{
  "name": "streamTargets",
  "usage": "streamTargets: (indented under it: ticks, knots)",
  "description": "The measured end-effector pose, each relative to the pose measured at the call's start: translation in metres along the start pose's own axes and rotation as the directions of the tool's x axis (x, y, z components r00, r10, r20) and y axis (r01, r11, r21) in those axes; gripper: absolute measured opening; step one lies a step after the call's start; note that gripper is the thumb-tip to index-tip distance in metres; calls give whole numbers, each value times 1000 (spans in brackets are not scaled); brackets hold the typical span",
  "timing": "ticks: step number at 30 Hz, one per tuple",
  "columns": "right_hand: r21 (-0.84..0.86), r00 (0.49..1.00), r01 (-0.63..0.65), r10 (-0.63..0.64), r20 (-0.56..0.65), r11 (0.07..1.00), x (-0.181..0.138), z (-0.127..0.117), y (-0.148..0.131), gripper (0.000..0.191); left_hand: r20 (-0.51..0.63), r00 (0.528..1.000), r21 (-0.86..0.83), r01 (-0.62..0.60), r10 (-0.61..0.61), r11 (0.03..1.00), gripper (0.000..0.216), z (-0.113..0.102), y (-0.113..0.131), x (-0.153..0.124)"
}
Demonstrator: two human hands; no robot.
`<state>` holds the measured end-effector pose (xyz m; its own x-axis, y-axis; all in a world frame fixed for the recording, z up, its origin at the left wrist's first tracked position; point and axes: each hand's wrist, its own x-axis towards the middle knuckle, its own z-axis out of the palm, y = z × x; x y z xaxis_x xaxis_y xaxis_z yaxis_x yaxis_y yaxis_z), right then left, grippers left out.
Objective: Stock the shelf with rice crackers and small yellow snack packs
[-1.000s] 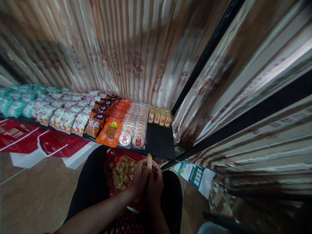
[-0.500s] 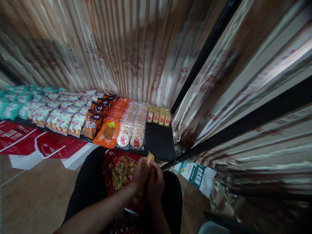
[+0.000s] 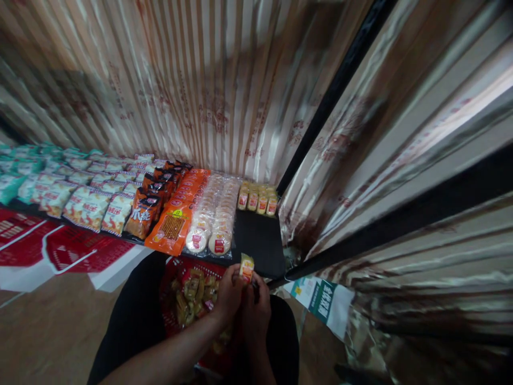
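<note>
A small yellow-wrapped snack (image 3: 247, 266) with a red and white label stands upright between my two hands, just in front of the shelf edge. My left hand (image 3: 229, 295) grips its lower left side, and my right hand (image 3: 257, 306) pinches it from the lower right. Beneath them, a red basket (image 3: 165, 299) between my knees contains many loose yellow-wrapped snacks (image 3: 195, 289). On the right end of the black shelf (image 3: 258, 238), similar yellow packs (image 3: 257, 199) stand in short rows against the back.
Left along the shelf lie clear packs of round crackers (image 3: 208, 235), orange stick-snack bags (image 3: 170, 227), dark orange bags (image 3: 141, 214), white bags (image 3: 86, 206) and teal bags (image 3: 10, 187). A black post (image 3: 332, 101) rises at right. A green-white bag (image 3: 323, 302) lies beyond my right knee.
The held snack now has its labelled front facing me more squarely. The view has shifted slightly, so the shelf appears lower and further left. Both hands stay on the snack.
</note>
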<state>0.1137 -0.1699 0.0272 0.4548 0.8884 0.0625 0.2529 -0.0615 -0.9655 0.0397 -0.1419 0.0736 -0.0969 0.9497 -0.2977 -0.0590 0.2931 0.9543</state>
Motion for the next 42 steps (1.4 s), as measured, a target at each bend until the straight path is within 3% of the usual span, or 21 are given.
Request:
streamTargets:
  ticks: [4,8,13,19,24,30,36,42]
  knots:
    - [14,999,-48,48,-21,999,9,-1,-4,40,37,998,-32,-51,53,998,32,7,1,6]
    - [81,991,-132,133,-15,988,22,0,-1,52,24,995,53,-97,96,994,36,14,-5,18]
    - [144,996,-80,83,-20,986,37,5,5,54,51,993,188,-116,108,975,37,20,-2,30]
    - [118,993,-25,38,-110,993,56,12,13,55,55,988,342,-154,144,927,41,27,5,40]
    - [182,999,-35,36,-1,983,79,11,25,63,37,981,402,-188,190,896,46,34,8,47]
    - [232,993,-116,114,24,966,99,17,11,56,-11,968,408,-223,250,885,47,40,10,51]
    - [209,991,-134,130,33,969,116,27,1,52,-34,980,390,-169,198,905,49,45,7,64]
    - [177,995,-55,41,87,983,137,38,4,50,-22,991,387,-112,130,915,47,48,22,79]
